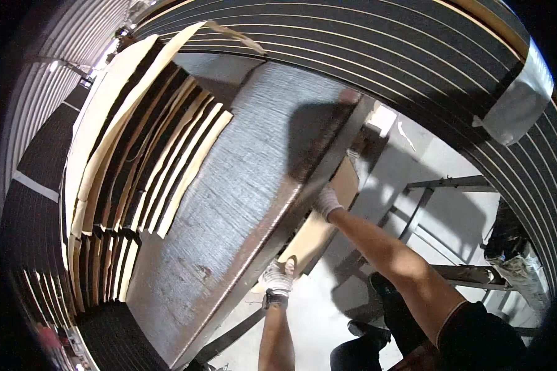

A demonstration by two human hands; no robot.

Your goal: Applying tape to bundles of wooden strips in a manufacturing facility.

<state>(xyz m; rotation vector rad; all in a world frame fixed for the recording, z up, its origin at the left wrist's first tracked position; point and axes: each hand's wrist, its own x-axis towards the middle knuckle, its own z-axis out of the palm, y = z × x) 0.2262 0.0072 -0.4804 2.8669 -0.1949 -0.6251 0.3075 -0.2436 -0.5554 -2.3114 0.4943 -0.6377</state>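
A large dark textured board (241, 185) with a shiny edge leans upright in front of me. My left hand (277, 278), in a white glove, grips the tan back panel (309, 238) at its lower edge. Higher up, my right hand (328, 201), also gloved, holds the board's right edge where it meets the tan back. Both forearms rise from the bottom of the picture.
Several dark and tan boards (136, 173) lean stacked at the left. Stacks of dark sheets with pale lines (414, 55) curve across the top. A metal frame (452, 185) lies on the grey floor at the right, next to a wrapped bundle (513, 253).
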